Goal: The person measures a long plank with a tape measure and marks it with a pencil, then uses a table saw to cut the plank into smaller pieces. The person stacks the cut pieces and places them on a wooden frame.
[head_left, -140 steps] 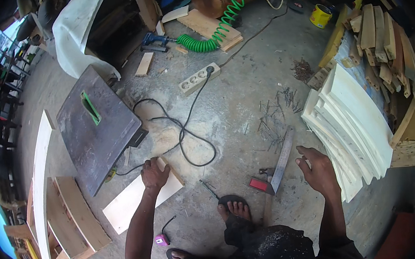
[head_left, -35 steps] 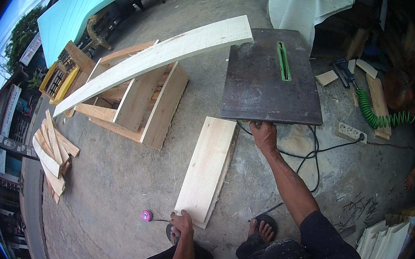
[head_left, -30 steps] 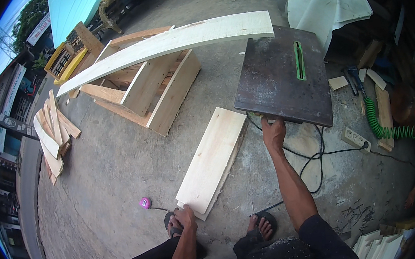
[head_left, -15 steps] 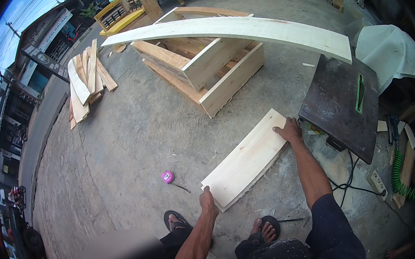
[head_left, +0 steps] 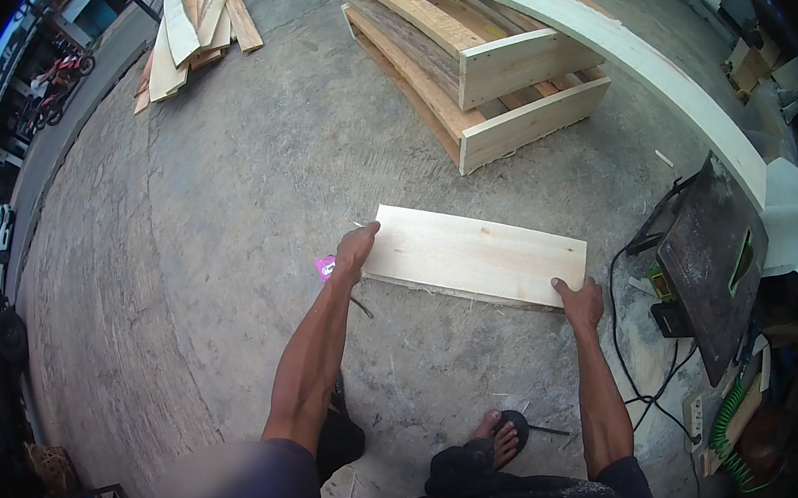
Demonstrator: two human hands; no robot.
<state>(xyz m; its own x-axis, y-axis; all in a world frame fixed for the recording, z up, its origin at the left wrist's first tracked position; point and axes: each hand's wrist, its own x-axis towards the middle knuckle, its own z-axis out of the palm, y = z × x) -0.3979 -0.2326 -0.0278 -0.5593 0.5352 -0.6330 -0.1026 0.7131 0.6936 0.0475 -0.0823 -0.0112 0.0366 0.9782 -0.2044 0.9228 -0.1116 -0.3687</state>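
My left hand point(head_left: 360, 245) grips the left end of a pale rectangular board point(head_left: 471, 252), which seems to have a second, rough-edged layer beneath it. My right hand point(head_left: 578, 297) is closed on the right end, thumb on top. The board lies level, low over the concrete floor or on it; I cannot tell which. A pink tape measure point(head_left: 327, 266) lies just left of it, partly behind my left forearm. To the right stands a dark-topped table saw point(head_left: 703, 268) with a green slot and a black cord point(head_left: 624, 342) below. My foot point(head_left: 499, 441) in a sandal is near the board.
Wooden frames point(head_left: 532, 135) sit beyond, under a long curved white plank point(head_left: 666, 79). Loose offcuts point(head_left: 187, 39) lie upper left. A white sheet point(head_left: 792, 240), power strip point(head_left: 696, 417) and green coiled hose point(head_left: 726, 448) are at right. A road with motorbikes point(head_left: 66, 84) edges the left.
My right hand moved from the saw's edge to the board's far end. The board has since turned crosswise in front of me, its left end raised in view, as my view swung rightward.
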